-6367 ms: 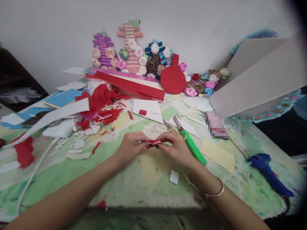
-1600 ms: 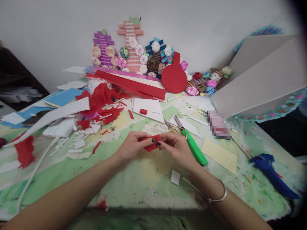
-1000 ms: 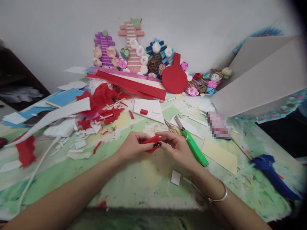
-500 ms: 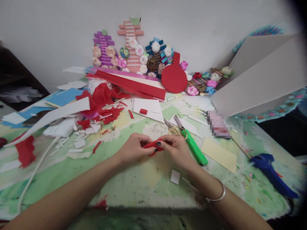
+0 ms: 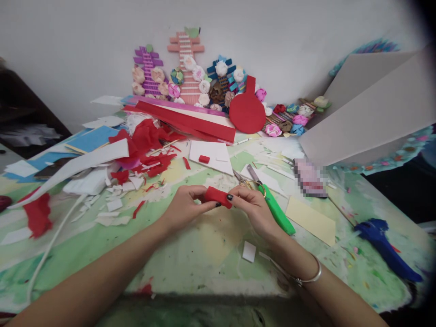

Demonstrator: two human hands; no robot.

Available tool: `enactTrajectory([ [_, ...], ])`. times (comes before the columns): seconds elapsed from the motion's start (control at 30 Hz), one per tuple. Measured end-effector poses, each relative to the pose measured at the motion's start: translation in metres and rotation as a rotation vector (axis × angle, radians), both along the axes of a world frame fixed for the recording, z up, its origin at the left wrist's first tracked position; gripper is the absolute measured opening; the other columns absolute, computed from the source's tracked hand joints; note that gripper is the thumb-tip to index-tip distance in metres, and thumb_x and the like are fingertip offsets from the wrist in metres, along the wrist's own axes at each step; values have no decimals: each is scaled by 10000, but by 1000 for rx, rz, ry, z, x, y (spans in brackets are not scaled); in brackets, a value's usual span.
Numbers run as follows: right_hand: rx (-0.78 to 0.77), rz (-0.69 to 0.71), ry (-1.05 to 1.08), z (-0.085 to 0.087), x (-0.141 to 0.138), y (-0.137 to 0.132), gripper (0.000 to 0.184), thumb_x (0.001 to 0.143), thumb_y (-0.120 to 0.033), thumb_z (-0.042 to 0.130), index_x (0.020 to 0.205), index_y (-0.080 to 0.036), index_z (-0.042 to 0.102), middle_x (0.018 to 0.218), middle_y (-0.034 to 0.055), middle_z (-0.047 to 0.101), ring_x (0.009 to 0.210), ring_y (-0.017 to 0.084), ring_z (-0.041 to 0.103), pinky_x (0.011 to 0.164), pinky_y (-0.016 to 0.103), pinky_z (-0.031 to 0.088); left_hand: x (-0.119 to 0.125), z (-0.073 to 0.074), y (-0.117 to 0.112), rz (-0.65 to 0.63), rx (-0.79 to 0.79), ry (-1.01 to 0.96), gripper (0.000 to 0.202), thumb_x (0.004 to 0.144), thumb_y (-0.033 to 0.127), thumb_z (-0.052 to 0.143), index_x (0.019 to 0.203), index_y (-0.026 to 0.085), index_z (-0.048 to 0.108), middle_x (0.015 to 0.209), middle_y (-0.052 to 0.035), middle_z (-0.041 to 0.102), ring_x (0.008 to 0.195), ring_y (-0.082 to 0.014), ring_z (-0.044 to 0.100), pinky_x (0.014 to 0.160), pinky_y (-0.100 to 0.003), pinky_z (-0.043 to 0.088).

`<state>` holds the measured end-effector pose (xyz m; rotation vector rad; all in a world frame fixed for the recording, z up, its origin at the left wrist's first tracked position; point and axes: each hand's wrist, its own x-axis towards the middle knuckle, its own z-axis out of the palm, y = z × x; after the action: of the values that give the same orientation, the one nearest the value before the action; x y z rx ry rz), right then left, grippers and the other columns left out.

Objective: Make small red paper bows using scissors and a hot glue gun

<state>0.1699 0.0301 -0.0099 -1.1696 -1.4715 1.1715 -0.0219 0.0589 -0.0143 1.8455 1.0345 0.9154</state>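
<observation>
Pale wall (image 5: 102, 36) rises behind a paint-stained surface (image 5: 190, 268) crowded with craft scraps, and stick-built ornaments with paper flowers (image 5: 190, 79) lean along its far edge. Close to the front, both hands meet over a small red piece (image 5: 216, 196), lifted just off the surface. The left hand (image 5: 185, 204) has it by one end, thumb below and the other fingers behind; the right hand (image 5: 254, 205) pinches the opposite end, its thumb on the near face and fingertips tucked out of sight. Both sets of fingers are narrowed on the piece.

Judging by that grip, the step in hand is shaping or wrapping: the red covering is being smoothed and its edges turned. Whether anything stiff lies inside cannot be told. Beyond the hands, a smaller red block (image 5: 204, 159) rests on a white board (image 5: 213, 151) and looks like a finished one of the same sort.

The next move seems to call for keeping the left end steady while the right thumb presses the edge flat. If the fold needs fixing, the blue glue gun (image 5: 388, 250) lies at the far right, well apart from the hands.
</observation>
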Motion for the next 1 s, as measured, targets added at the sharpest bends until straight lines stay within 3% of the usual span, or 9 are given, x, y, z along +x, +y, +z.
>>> enactTrajectory([
  [0.2,13,34,-8,-2,2,2,212,818,-318,589,692,-157,643,698,12,556,689,138,493,640,267,345,0,1,1,-6,34,-26,106,737,245,699,788,169,751,780,-34,737,704,-173,643,641,-265,472],
  [0.33,211,43,-168,-2,3,1,232,868,-319,560,715,-159,628,740,22,556,720,145,502,664,276,356,1,1,1,23,28,-44,65,729,199,684,770,163,720,742,-26,708,694,-161,627,649,-265,476],
  [0.5,395,28,-364,1,2,-3,193,901,-253,520,749,-167,602,799,41,564,751,155,524,693,291,381,-1,-1,2,-44,-70,-315,263,695,193,711,927,167,591,951,-62,668,869,-185,638,771,-296,505],
  [0.67,431,-29,-381,1,3,-3,174,896,-255,525,770,-182,621,845,58,582,792,172,540,728,308,400,-5,-3,2,-55,-123,-477,199,721,219,710,820,166,546,1004,-88,646,958,-208,618,811,-298,493],
  [0.73,386,-27,-321,-1,3,-2,175,886,-281,541,775,-182,634,851,60,590,796,176,537,731,310,401,-5,-3,3,-63,-132,-485,162,731,236,706,813,156,592,985,-91,656,939,-212,623,817,-306,492],
  [0.83,167,18,-127,-5,3,1,205,861,-345,571,765,-175,636,761,36,576,716,157,511,661,286,387,-5,-4,3,-78,-130,-549,100,779,232,650,850,162,661,954,-84,676,886,-204,631,803,-312,495],
  [0.93,-63,70,54,-9,3,3,232,848,-374,580,757,-164,620,657,2,531,629,126,475,601,258,352,-5,-3,2,-82,-24,-524,91,798,191,621,844,177,699,967,-79,682,910,-205,626,799,-303,490],
  [1.0,-136,91,149,-11,2,4,238,836,-379,592,743,-161,604,629,-9,517,600,115,468,591,251,348,-5,-1,0,-78,79,-440,108,805,166,610,859,181,701,967,-82,680,919,-205,621,790,-301,487],
])
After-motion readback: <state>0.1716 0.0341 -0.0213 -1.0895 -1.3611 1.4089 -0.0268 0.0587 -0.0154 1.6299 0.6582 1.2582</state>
